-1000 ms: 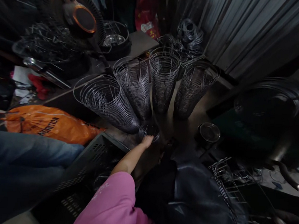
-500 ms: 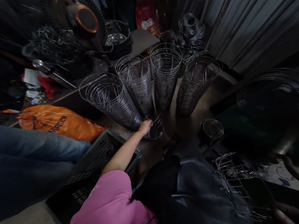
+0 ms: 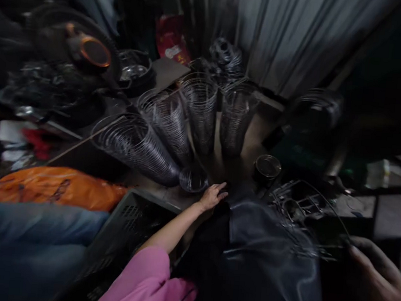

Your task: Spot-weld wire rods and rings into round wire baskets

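My left hand [image 3: 213, 196] reaches forward from a pink sleeve, fingers stretched out and empty. It lies just right of a small wire basket [image 3: 193, 179] that stands on the floor. Behind the basket rise several tall stacks of wire baskets [image 3: 167, 124], leaning outward. My right hand [image 3: 373, 278] is at the lower right, smeared by motion, its fingertips next to a wire rack [image 3: 301, 206]. Whether it grips the rack is unclear. A dark shiny apron [image 3: 268, 259] covers my lap.
A black plastic crate [image 3: 127, 223] sits at my left, with an orange bag [image 3: 53, 187] beyond it. A small round metal tin [image 3: 267, 167] stands right of the stacks. A fan [image 3: 86, 49], wire coils [image 3: 226, 54] and corrugated sheet [image 3: 284, 31] fill the back.
My left hand let go of the small wire basket's rim and slid right, now open beside it. The camera swung right and blurred, bringing my right hand further into view.
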`<state>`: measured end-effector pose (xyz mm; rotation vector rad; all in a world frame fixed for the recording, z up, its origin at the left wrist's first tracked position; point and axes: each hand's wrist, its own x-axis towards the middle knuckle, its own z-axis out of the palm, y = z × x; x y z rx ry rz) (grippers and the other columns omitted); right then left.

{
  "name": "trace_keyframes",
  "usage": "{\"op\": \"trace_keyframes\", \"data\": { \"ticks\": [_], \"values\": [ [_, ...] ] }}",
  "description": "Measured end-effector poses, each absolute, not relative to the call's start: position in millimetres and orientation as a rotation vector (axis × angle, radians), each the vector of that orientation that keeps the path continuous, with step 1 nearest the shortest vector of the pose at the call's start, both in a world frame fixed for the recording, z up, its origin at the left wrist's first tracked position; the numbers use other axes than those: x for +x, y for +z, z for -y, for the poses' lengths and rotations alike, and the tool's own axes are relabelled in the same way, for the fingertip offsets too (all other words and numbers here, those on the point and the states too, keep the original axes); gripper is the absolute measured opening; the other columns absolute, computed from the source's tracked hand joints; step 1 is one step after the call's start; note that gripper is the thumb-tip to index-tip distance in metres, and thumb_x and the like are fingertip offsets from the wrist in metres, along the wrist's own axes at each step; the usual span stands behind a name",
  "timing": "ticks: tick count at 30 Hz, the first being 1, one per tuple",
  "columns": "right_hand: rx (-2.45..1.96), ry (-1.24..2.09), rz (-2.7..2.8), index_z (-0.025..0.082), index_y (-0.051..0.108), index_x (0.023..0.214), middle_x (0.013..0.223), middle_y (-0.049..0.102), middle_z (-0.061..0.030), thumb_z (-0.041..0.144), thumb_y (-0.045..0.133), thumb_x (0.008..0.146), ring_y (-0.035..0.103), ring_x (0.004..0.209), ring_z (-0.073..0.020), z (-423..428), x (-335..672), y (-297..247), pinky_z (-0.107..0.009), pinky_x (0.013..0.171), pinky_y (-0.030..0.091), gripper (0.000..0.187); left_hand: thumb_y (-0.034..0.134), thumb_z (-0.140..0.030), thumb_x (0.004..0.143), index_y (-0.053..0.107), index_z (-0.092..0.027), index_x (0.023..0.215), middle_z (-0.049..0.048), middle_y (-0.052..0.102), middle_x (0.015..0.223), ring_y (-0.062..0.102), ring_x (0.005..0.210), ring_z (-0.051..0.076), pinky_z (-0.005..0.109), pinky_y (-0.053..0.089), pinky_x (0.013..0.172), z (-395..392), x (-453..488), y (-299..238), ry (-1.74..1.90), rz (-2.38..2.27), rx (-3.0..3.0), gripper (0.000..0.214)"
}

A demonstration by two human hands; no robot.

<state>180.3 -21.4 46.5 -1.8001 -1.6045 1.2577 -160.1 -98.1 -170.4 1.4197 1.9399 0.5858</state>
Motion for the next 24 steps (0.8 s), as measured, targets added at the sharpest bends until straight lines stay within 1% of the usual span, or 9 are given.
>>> {"op": "trace_keyframes", "data": {
  "ticks": [3,5,7,10,14,16,18,20,24],
  "values": [
    [-1.615,1.278,1.204,0.032,0.053,0.073,0.073,0.061,-0.0037,0.052,0.060,0.062,0.062,0.066,-0.0257,41.6,177.3,27.0,-0.042,0.061,0.052,0.024,0.031,-0.053,0.089,0.027,-0.021,0.140,0.0086,0.037,0.141,0.034,0.130,0.021,0.035,0.027,0.108,85.0,-116.3,-116.8,1.123,-1.527,1.530,0.060],
    [-1.554,1.334,1.101,0.030,0.055,0.075,0.073,0.062,-0.0037,0.055,0.056,0.064,0.062,0.066,-0.0245,55.7,181.5,1.9,-0.042,0.065,0.052,0.027,0.020,-0.060,0.088,0.020,-0.023,0.142,0.0068,0.030,0.145,0.028,0.133,0.022,0.037,0.024,0.110,82.5,-90.6,-88.7,1.274,-1.271,1.491,0.065],
    [-1.610,1.407,1.192,0.028,0.059,0.074,0.073,0.064,-0.0054,0.057,0.051,0.067,0.062,0.069,-0.0255,65.7,194.4,-25.4,-0.044,0.067,0.051,0.031,0.022,-0.063,0.086,0.019,-0.024,0.142,0.0065,0.031,0.145,0.028,0.133,0.023,0.037,0.024,0.110,79.9,-69.2,-75.3,1.203,-1.112,1.450,0.068],
    [-1.751,1.336,1.542,0.025,0.063,0.070,0.078,0.068,-0.0068,0.051,0.058,0.065,0.063,0.081,-0.0288,67.9,235.3,-49.6,-0.044,0.079,0.048,0.027,0.037,-0.062,0.084,0.024,-0.022,0.140,0.0102,0.038,0.141,0.034,0.130,0.026,0.039,0.029,0.108,73.0,-42.8,-80.2,0.963,-1.095,1.410,0.070],
    [-2.023,0.623,1.572,0.020,0.065,0.095,0.100,0.066,-0.0113,0.039,0.052,0.073,0.058,0.101,-0.0291,42.6,327.7,-33.2,-0.043,0.090,0.043,0.032,0.050,-0.056,0.080,0.032,-0.021,0.136,0.0114,0.039,0.139,0.039,0.127,0.027,0.040,0.033,0.106,69.8,-19.4,-95.5,0.903,-1.257,1.498,0.069],
    [-2.233,0.210,1.359,0.014,0.057,0.114,0.112,0.060,-0.0190,0.036,0.049,0.077,0.055,0.106,-0.0322,21.1,377.9,-16.5,-0.045,0.089,0.042,0.043,0.054,-0.053,0.078,0.034,-0.023,0.135,0.0103,0.042,0.138,0.043,0.124,0.027,0.039,0.038,0.102,72.4,-13.0,-96.4,0.925,-1.235,1.587,0.067],
    [-2.432,-0.009,1.129,0.006,0.047,0.125,0.118,0.053,-0.0279,0.036,0.053,0.078,0.053,0.107,-0.0366,-1.1,420.5,-5.2,-0.048,0.086,0.043,0.057,0.056,-0.050,0.078,0.038,-0.025,0.132,0.0089,0.044,0.136,0.044,0.123,0.026,0.039,0.040,0.100,75.6,-8.7,-94.6,0.930,-1.160,1.677,0.063],
    [-2.622,-0.004,0.962,0.001,0.046,0.125,0.118,0.051,-0.0317,0.035,0.059,0.076,0.054,0.106,-0.0386,-19.7,451.0,-2.4,-0.048,0.084,0.044,0.061,0.056,-0.047,0.079,0.042,-0.025,0.130,0.0084,0.046,0.134,0.044,0.123,0.026,0.041,0.038,0.102,78.1,-5.6,-93.4,0.944,-1.157,1.703,0.058],
    [-2.799,0.203,0.842,0.003,0.063,0.105,0.105,0.061,-0.0271,0.019,0.056,0.077,0.058,0.102,-0.0350,-39.1,479.8,-10.2,-0.043,0.081,0.047,0.033,0.055,-0.045,0.080,0.043,-0.022,0.129,0.0101,0.049,0.131,0.045,0.121,0.027,0.045,0.036,0.103,82.3,-4.0,-95.1,0.970,-1.287,1.619,0.055]
  ]
}}
